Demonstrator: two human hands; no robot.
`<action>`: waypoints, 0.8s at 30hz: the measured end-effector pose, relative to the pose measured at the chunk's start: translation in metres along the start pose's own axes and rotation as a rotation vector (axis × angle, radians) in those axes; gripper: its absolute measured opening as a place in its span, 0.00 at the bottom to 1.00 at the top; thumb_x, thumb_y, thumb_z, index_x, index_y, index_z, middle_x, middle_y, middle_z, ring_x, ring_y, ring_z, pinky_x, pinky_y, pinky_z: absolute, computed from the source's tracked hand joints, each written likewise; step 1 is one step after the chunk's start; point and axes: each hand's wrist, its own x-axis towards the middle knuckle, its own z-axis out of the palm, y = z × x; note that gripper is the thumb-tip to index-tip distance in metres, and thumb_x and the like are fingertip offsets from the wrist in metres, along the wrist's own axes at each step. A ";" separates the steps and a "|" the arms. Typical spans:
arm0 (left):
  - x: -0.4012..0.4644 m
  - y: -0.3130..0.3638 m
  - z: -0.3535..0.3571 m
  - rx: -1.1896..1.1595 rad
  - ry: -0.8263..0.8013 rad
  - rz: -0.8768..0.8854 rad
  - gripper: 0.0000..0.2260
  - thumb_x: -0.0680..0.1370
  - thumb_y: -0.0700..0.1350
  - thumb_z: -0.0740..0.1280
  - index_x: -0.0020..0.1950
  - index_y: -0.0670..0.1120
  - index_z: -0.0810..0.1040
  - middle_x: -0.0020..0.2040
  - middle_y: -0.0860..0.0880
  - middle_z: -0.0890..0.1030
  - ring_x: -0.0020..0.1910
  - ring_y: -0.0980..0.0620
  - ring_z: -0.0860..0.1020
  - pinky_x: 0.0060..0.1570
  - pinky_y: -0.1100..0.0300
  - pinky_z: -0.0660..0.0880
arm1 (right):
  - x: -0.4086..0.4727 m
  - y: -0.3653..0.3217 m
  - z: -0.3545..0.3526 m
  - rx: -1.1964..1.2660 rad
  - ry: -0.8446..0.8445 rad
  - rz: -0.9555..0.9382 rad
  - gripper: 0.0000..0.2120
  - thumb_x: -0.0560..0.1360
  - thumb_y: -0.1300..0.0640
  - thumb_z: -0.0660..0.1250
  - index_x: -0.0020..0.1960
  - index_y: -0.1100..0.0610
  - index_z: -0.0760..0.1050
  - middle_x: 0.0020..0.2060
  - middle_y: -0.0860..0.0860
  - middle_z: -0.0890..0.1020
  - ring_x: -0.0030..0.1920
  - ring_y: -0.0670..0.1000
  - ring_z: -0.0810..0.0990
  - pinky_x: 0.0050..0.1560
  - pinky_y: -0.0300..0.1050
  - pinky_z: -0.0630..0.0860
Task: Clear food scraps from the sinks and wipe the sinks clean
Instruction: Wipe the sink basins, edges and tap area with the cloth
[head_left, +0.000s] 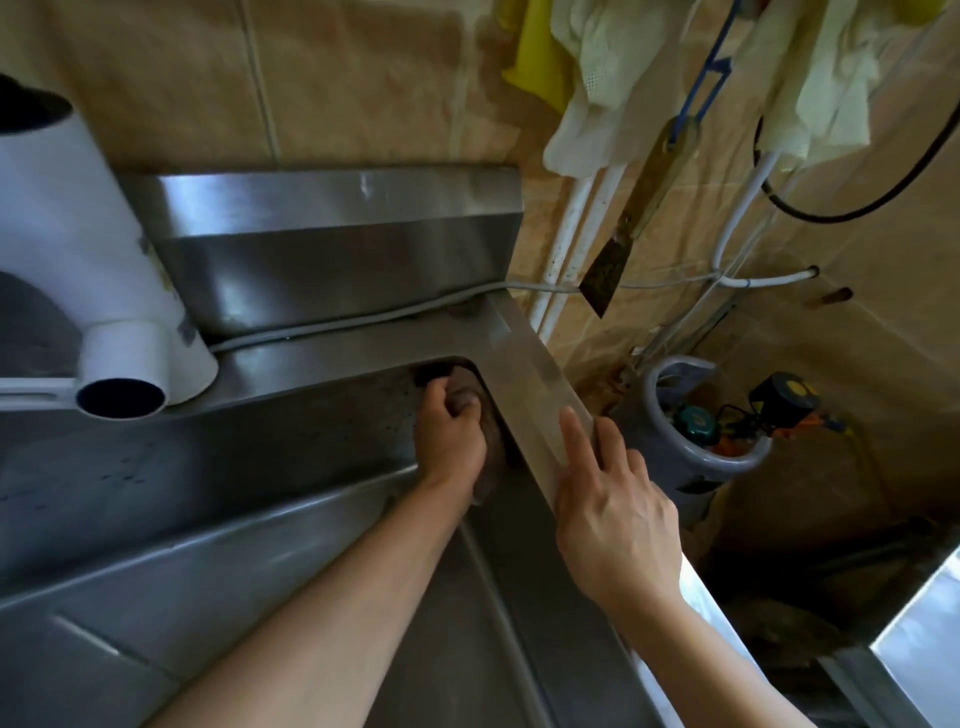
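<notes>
My left hand (451, 431) curls its fingers around a brownish cloth (488, 457), pressing it into the sink's (311, 467) far right corner. My right hand (613, 509) rests spread-fingered on the sink rim (530, 374).

Head view, steeply down, close over sink (524, 364)
</notes>
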 end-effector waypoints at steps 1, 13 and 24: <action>-0.001 0.002 -0.001 0.037 0.026 0.049 0.13 0.79 0.41 0.62 0.64 0.48 0.72 0.60 0.43 0.76 0.60 0.44 0.74 0.62 0.50 0.71 | 0.000 -0.002 -0.001 -0.001 0.004 0.002 0.32 0.78 0.47 0.55 0.76 0.46 0.41 0.74 0.53 0.56 0.65 0.56 0.67 0.56 0.48 0.70; 0.022 -0.100 0.013 0.276 0.116 -0.128 0.15 0.82 0.40 0.56 0.67 0.40 0.72 0.63 0.37 0.75 0.61 0.39 0.74 0.58 0.55 0.67 | 0.003 0.001 0.008 -0.036 0.063 0.011 0.30 0.77 0.51 0.57 0.76 0.48 0.48 0.72 0.53 0.62 0.59 0.57 0.72 0.46 0.48 0.69; -0.005 -0.124 0.002 0.511 -0.160 -0.224 0.17 0.81 0.40 0.58 0.70 0.39 0.67 0.69 0.38 0.70 0.66 0.40 0.70 0.63 0.55 0.65 | 0.007 0.002 0.009 -0.029 0.080 0.012 0.29 0.76 0.52 0.57 0.75 0.48 0.51 0.70 0.55 0.65 0.57 0.59 0.73 0.42 0.47 0.63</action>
